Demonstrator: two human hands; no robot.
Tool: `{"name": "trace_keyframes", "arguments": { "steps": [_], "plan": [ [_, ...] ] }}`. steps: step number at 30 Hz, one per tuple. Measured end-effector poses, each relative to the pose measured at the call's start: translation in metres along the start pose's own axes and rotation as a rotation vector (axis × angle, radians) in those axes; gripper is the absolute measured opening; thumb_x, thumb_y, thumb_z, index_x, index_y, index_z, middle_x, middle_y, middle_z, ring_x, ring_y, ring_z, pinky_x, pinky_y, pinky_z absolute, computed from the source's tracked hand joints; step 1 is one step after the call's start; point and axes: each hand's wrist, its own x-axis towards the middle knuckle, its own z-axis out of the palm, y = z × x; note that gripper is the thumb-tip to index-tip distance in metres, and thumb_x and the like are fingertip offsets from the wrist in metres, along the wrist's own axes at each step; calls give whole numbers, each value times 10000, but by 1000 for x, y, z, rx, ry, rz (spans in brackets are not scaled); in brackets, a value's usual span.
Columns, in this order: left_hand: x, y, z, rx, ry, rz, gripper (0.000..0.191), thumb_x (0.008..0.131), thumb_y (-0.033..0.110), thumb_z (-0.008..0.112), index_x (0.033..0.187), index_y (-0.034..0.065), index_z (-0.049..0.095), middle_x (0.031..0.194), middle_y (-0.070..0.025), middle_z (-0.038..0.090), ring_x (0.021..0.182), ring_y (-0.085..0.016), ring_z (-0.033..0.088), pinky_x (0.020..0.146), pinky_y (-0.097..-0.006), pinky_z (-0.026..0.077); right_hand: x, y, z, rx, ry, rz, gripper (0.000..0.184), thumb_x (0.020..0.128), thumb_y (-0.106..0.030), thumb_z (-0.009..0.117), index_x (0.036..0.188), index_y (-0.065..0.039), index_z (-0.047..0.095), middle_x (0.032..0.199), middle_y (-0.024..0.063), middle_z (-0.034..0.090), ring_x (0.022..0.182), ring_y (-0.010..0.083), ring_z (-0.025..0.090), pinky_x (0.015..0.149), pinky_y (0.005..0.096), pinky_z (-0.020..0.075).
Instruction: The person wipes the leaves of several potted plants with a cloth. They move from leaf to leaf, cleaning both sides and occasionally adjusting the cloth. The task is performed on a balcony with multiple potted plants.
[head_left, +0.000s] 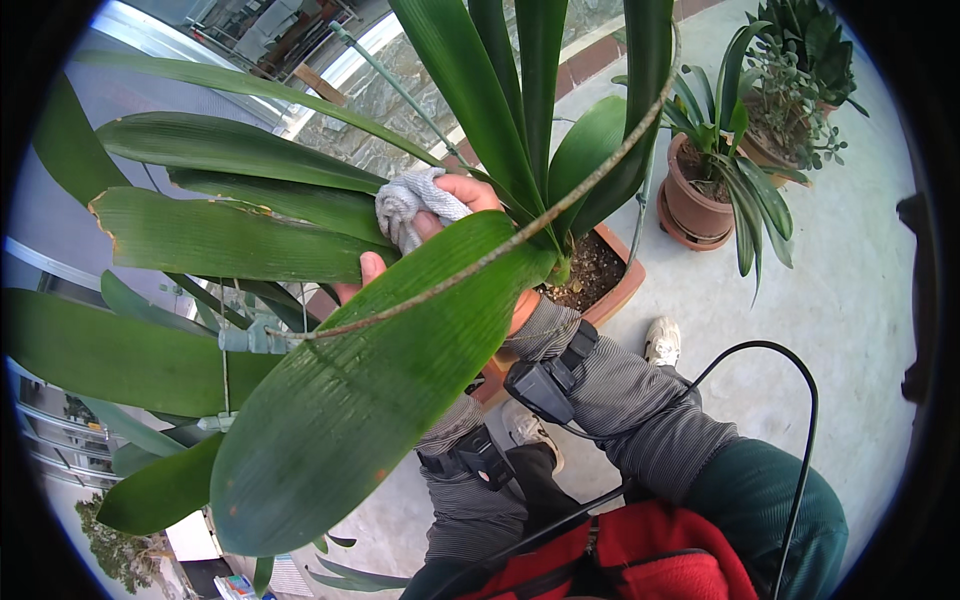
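A large strap-leaved plant, clivia-like, grows from a terracotta-coloured rectangular planter (634, 281). Beyond the broad front leaf (360, 382), my right hand (469, 193) grips a crumpled light grey cloth (409, 206) against the leaves near their base. Fingers of my left hand (364, 276) show at the lower edge of a long leaf with a browned, torn tip (225, 236); the front leaf hides the rest of that hand, so its hold is unclear. A thin rod or cord hoop (450, 281) arches across the leaves and meets a pale green connector (255, 335).
Potted plants stand on the pale floor at upper right, one in a round terracotta-coloured pot (697, 195). A stone-faced wall (360, 139) and windows lie behind the leaves. A black cable (814, 405) loops beside my striped sleeve. My shoes (663, 341) are close to the planter.
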Motion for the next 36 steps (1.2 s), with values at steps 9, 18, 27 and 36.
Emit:
{"name": "trace_keyframes", "arguments": {
  "steps": [9, 18, 27, 36],
  "plan": [
    [-5, 9, -3, -350, -127, -320, 374, 1031, 203, 572, 1357, 26, 522, 1285, -116, 571, 1190, -249, 561, 1033, -390, 485, 24, -29, 0, -275, -426, -470, 548, 800, -146, 737, 1327, -85, 598, 1242, 187, 654, 1133, 403, 632, 935, 471, 523],
    [-17, 6, 13, 40, 147, 150, 404, 1046, 372, 550, 1320, 76, 570, 1257, -146, 603, 1087, -248, 626, 923, -392, 548, 5, -8, -14, -284, -438, -309, 520, 799, -177, 780, 1280, -78, 610, 1239, 139, 667, 1114, 342, 649, 949, 419, 520],
    [-11, 14, 25, 324, 355, 383, 361, 1045, 395, 566, 1196, 69, 599, 1115, -103, 639, 953, -213, 653, 844, -382, 580, -31, 8, -50, -336, -410, -218, 403, 879, -49, 662, 1281, -40, 623, 1245, 144, 671, 1156, 321, 641, 983, 397, 521],
    [-7, 19, 28, -110, 130, 241, 456, 1050, 352, 551, 1332, -5, 539, 1298, -130, 591, 1162, -228, 589, 1039, -404, 478, -47, 0, -88, -588, -348, -39, 200, 863, -50, 622, 1056, 0, 641, 939, 234, 659, 887, 445, 627, 792, 478, 534]
  ]
}}
